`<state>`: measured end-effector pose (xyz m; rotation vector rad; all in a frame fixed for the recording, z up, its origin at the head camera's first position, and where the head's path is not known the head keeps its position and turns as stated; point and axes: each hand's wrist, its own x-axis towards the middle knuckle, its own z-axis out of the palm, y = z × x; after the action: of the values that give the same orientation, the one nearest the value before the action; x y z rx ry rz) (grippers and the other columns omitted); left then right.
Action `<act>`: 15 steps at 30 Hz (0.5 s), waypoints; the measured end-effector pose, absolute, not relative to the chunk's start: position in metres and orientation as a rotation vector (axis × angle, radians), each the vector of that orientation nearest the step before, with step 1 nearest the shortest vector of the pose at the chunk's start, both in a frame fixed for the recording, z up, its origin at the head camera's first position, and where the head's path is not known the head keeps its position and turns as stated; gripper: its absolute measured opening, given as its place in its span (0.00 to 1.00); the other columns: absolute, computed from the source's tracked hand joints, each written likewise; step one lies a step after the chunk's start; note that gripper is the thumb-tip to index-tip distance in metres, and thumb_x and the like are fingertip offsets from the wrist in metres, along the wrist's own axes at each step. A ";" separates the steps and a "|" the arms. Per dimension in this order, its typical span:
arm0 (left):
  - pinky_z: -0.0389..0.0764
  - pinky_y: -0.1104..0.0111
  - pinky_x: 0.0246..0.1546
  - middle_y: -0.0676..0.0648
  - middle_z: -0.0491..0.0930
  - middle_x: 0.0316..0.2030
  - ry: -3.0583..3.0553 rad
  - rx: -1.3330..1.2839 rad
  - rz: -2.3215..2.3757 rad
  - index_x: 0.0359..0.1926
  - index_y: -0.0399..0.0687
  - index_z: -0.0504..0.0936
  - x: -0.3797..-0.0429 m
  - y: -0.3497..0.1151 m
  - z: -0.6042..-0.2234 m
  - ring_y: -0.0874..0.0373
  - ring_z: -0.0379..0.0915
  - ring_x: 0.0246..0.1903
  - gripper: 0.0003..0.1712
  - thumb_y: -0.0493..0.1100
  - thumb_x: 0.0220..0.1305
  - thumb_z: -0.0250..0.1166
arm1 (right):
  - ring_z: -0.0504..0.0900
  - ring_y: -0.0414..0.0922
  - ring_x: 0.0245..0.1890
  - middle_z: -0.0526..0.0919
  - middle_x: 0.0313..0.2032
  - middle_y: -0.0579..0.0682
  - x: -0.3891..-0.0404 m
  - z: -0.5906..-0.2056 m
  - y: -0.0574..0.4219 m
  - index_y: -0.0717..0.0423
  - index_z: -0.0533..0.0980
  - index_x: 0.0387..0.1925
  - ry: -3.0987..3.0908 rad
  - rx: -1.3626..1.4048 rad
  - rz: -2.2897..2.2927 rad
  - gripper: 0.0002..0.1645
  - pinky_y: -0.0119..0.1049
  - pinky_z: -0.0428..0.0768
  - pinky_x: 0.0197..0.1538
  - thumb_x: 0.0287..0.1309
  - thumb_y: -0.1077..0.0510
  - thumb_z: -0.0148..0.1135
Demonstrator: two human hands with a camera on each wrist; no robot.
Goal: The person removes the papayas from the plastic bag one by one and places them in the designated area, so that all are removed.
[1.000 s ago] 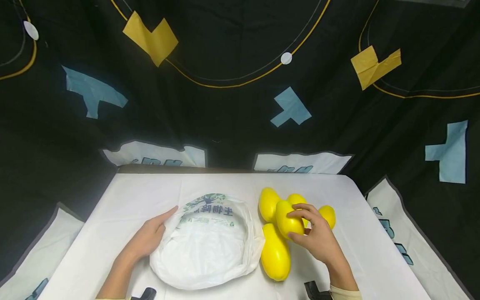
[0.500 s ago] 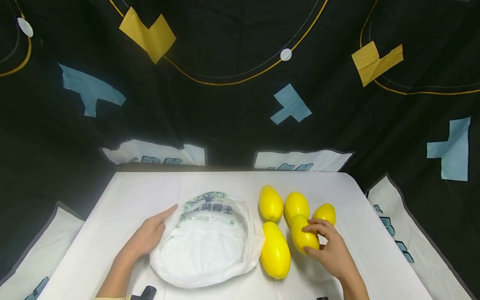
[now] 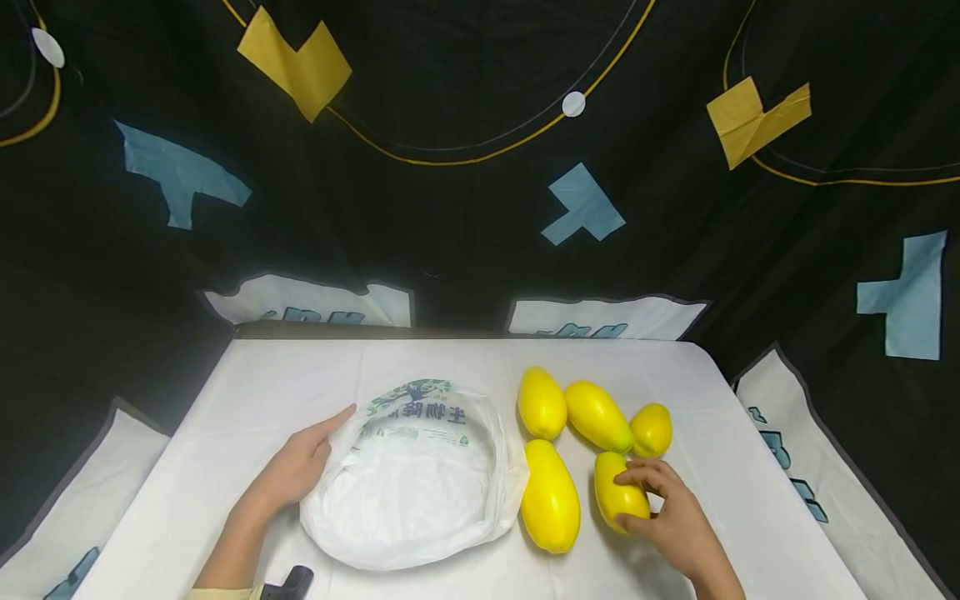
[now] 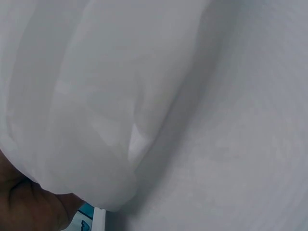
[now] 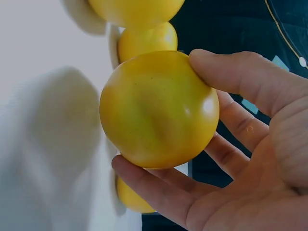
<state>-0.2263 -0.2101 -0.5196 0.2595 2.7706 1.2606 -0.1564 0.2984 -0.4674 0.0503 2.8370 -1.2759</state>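
My right hand (image 3: 678,521) holds a smooth yellow oval fruit (image 3: 617,487) between thumb and fingers, low over the right half of the table. In the right wrist view the end of this fruit (image 5: 156,113) faces the camera, with a greenish tint. Mid-table stands a white plastic bag (image 3: 405,517) with its wide mouth facing up and green print inside the far wall. My left hand (image 3: 296,467) lies at the bag's left side, index finger straight along the rim. Its other fingers are partly hidden by the bag. The left wrist view shows mostly bag wall (image 4: 96,106).
Several more yellow fruits lie right of the bag: a large one (image 3: 551,500) near its edge, one (image 3: 542,404) behind that, a green-tipped one (image 3: 596,415) and a smaller one (image 3: 651,429). A white cloth covers the table (image 3: 285,375). A black curtain (image 3: 450,242) hangs behind.
My right hand has carried the fruit from above the group toward the right and nearer to me. The green-tipped fruit has turned slantwise. The left hand and bag have stayed put.
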 end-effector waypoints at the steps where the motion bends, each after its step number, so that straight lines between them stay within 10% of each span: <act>1: 0.55 0.44 0.69 0.41 0.60 0.71 2.773 0.262 1.260 0.74 0.52 0.59 -0.226 -0.210 -0.519 0.39 0.52 0.70 0.30 0.36 0.74 0.39 | 0.71 0.51 0.59 0.74 0.56 0.46 -0.156 -0.469 0.299 0.47 0.81 0.42 2.837 0.055 -1.265 0.27 0.52 0.77 0.57 0.35 0.64 0.81; 15: 0.54 0.44 0.69 0.41 0.60 0.71 2.765 0.243 1.235 0.75 0.53 0.59 -0.225 -0.208 -0.516 0.39 0.52 0.70 0.30 0.36 0.74 0.39 | 0.70 0.53 0.60 0.73 0.58 0.47 -0.156 -0.476 0.296 0.45 0.82 0.43 2.782 0.145 -1.199 0.26 0.60 0.71 0.61 0.38 0.61 0.81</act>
<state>-0.2252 -0.2081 -0.5157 0.2431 2.7655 1.2350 -0.1564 0.2961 -0.4760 0.1448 2.7818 -1.1986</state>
